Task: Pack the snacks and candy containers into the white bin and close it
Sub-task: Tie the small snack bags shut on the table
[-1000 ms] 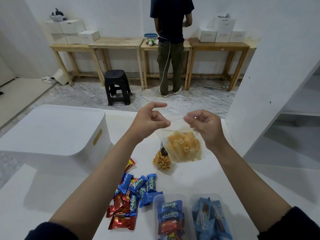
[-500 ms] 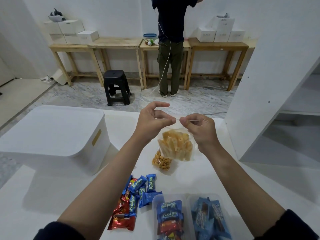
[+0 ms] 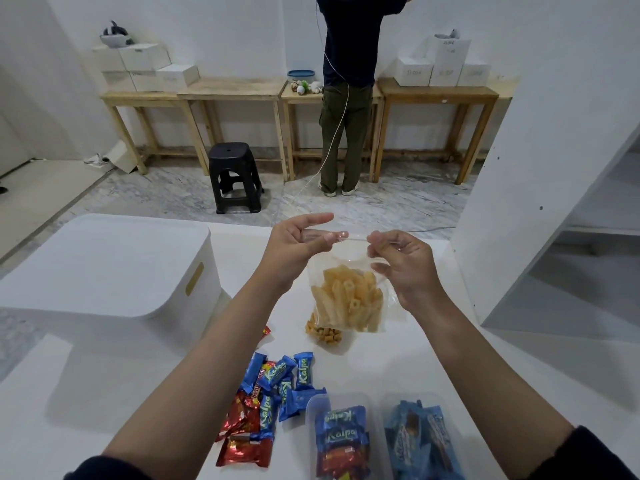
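fingers (image 3: 327, 239) of both hands pinch snack bag (image 3: 349, 299) top.

both hands (image 3: 349, 251) pinching clear snack bag (image 3: 348, 299) top, lidded white bin (image 3: 104, 268) on L

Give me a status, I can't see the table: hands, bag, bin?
Left hand and right hand both pinching the top edge of the clear snack bag, held above the table. White bin lid on. Nothing blocking.

Standing person (image 3: 348, 98) cut off at shoulders; candy containers (image 3: 341, 441) cropped by bottom edge.
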The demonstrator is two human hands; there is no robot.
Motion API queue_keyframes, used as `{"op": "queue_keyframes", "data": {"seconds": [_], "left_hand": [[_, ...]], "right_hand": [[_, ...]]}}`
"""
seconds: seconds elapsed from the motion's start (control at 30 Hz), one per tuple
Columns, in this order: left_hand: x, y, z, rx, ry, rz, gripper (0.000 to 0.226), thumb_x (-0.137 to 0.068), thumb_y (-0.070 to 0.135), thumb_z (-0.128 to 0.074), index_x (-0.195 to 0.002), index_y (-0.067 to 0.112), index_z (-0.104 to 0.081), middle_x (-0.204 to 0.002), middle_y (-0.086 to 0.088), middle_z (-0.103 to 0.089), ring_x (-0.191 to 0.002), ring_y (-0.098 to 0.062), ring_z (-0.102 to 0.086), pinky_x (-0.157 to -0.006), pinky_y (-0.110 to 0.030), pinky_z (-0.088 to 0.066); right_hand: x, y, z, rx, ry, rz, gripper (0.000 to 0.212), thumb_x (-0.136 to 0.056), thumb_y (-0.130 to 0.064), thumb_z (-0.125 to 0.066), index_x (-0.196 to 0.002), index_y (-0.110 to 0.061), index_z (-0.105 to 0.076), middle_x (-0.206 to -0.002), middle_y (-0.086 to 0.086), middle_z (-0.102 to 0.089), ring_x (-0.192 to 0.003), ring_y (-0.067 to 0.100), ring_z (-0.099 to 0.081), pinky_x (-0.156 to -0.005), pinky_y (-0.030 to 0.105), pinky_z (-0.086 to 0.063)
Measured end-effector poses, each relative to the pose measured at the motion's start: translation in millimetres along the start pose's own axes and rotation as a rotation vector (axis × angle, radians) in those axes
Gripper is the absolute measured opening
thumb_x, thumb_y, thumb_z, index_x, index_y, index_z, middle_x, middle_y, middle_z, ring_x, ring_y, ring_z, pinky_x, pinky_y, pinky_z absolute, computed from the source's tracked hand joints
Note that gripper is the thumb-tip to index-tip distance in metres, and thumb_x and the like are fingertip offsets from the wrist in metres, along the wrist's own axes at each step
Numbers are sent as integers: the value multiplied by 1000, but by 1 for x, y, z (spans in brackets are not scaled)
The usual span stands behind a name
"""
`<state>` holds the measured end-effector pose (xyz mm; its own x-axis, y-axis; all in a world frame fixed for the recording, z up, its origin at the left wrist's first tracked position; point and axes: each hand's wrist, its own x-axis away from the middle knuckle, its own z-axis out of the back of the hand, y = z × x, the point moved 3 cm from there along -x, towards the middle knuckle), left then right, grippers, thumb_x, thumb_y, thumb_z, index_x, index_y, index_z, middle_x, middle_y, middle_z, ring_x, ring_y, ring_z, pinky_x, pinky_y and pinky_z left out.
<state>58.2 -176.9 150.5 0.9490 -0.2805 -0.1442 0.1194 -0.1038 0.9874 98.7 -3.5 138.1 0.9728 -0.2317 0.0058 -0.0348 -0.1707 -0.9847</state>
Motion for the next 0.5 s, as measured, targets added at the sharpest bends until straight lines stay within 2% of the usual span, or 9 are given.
{"op": "queue_keyframes", "data": {"seconds": [0.07, 0.13, 0.23, 0.3, 0.4, 0.5], "left_hand": [[2, -4, 3, 70, 20, 31, 37, -80, 1, -68, -115, 9, -61, -78, 2, -76, -76, -8, -70, -71, -21, -49], [3, -7, 9, 140, 34, 55, 23, -76, 7, -72, -97, 13, -68, -86, -3, -76, -81, -15, -72, -72, -26, -41], [4, -10, 13, 136, 28, 53, 7, -72, 14, -72, -77, 11, -68, -88, -8, -76, -85, -21, -73, -64, -24, -39], [4, -11, 11, 82, 40, 35, 6, -78, 5, -67, -74, 8, -64, -80, -4, -76, -78, -17, -73, -61, -21, -41], [3, -8, 12, 66, 40, -18, 18, -81, -13, -58, -72, 2, -61, -73, -5, -75, -68, -17, -73, -67, -20, -53], [2, -7, 12, 31, 4, -49, 16, -81, -14, -58, -73, -1, -61, -73, -7, -74, -68, -19, -72, -71, -25, -56]], "right_hand": [[-1, 0, 3, -20, 10, -8, 12, -85, -20, -68, -73, -17, -68, -62, -4, -64, -65, 8, -60, -62, 25, -47], [-2, 0, 7, -65, 19, -20, 12, -85, -21, -68, -74, -17, -67, -66, 0, -63, -68, 11, -59, -64, 27, -47], [-2, 1, 15, -64, 12, -12, 11, -84, -21, -68, -75, -16, -68, -68, 1, -63, -69, 12, -60, -66, 29, -48], [-2, 3, 18, -14, -25, -5, 11, -83, -23, -69, -75, -16, -68, -68, 0, -65, -70, 12, -61, -68, 30, -48], [-2, 0, 24, 143, -95, 47, 8, -81, -19, -70, -74, -16, -70, -71, -3, -70, -74, 13, -64, -70, 30, -47], [-4, -14, 29, 305, -207, 153, 3, -83, -8, -70, -82, -8, -72, -73, -2, -73, -72, 8, -67, -66, 18, -50]]}}
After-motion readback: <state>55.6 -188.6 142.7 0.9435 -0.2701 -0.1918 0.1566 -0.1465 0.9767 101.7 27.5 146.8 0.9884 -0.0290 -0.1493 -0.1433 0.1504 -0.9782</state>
